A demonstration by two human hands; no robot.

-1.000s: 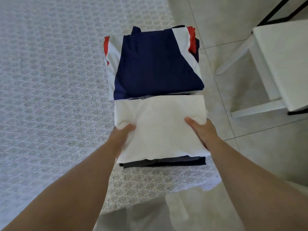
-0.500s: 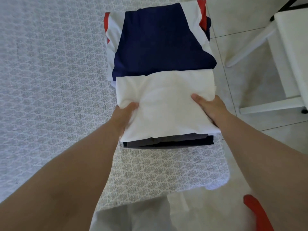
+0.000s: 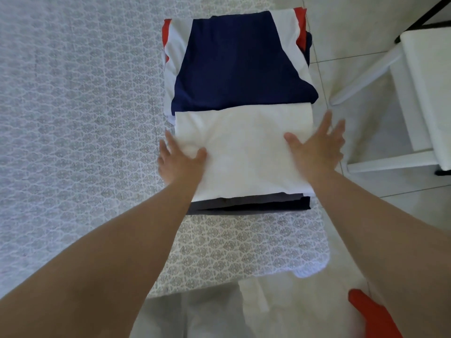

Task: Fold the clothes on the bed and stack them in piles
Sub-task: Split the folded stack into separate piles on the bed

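Bottom right of frame: a bright red object [image 3: 373, 315], partly cut off, can't tell what it is. Pale fabric [image 3: 219, 313] hangs at bottom centre, probably my own clothing, unclear.

Next up, the bed with its grey-and-white lace-patterned cover [image 3: 73, 118]; its near corner sits lower centre, and it fills the whole left side of the frame.

My left hand [image 3: 179, 159] rests at the left edge of the folded white cotton garment [image 3: 244, 152], thumb on top, fingers straight and running along the side. My right hand [image 3: 317, 147] lies flat at the garment's right edge, fingers spread, thumb on the cloth, fingertips past the edge over the floor. Neither pinches anything. I read this as squaring or patting the top piece down on its pile, both sides bracketed so it sits even.

The white garment is a neat rectangle, smooth, faint creases, centre of frame. It tops a pile of dark folded clothes [image 3: 246, 203]; navy and grey layers show under its near edge.

Just beyond, touching it, a second pile topped by a folded navy garment with white and red side panels [image 3: 239, 69], upper centre. Both piles hug the bed's right edge.

Far right: a white chair [image 3: 427, 93] on the pale tiled floor [image 3: 353, 32].
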